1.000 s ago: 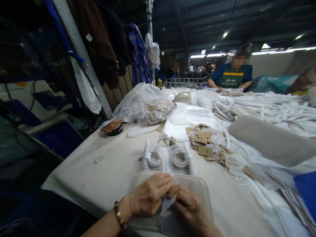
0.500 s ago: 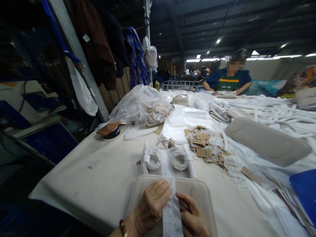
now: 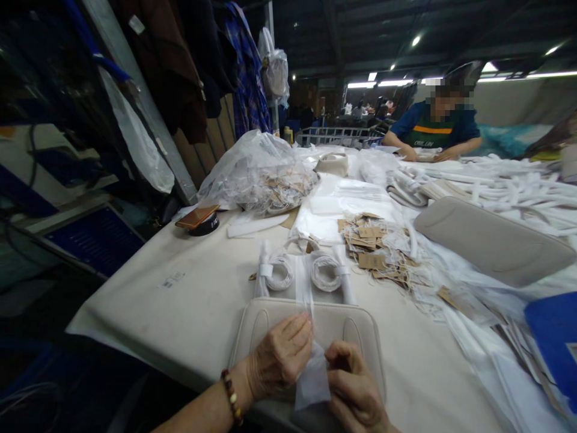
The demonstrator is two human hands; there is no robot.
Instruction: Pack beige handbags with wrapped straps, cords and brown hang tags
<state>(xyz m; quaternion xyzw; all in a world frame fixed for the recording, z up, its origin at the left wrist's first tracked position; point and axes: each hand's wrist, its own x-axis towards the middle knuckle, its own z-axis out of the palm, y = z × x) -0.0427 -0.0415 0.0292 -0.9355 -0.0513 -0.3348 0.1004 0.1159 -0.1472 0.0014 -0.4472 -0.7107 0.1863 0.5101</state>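
A beige bag (image 3: 367, 334) with a stitched edge lies flat in front of me. A thin, translucent white strip (image 3: 313, 382) runs down over its middle. My left hand (image 3: 283, 353) has its fingers pressed together at the strip, on its left side. On the other side, my right hand (image 3: 354, 382) pinches the strip's right edge between thumb and fingers. Beyond the bag's top edge lie two coiled white cord-like straps (image 3: 325, 273), side by side, with white wrapping around them. The strip passes between these coils. My left fingertips are partly hidden.
Brown tags with strings (image 3: 372, 261) are heaped right of the coils. Another beige bag (image 3: 487, 240) lies farther right, near a blue item (image 3: 554, 337). A clear plastic bag (image 3: 256, 174) and an orange-brown flat item (image 3: 197, 218) are at back left. A co-worker (image 3: 433, 129) stands across the table.
The strip's lower end, which ran out of the frame at the bottom, now shows as a shorter piece between my hands. The view has shifted slightly.
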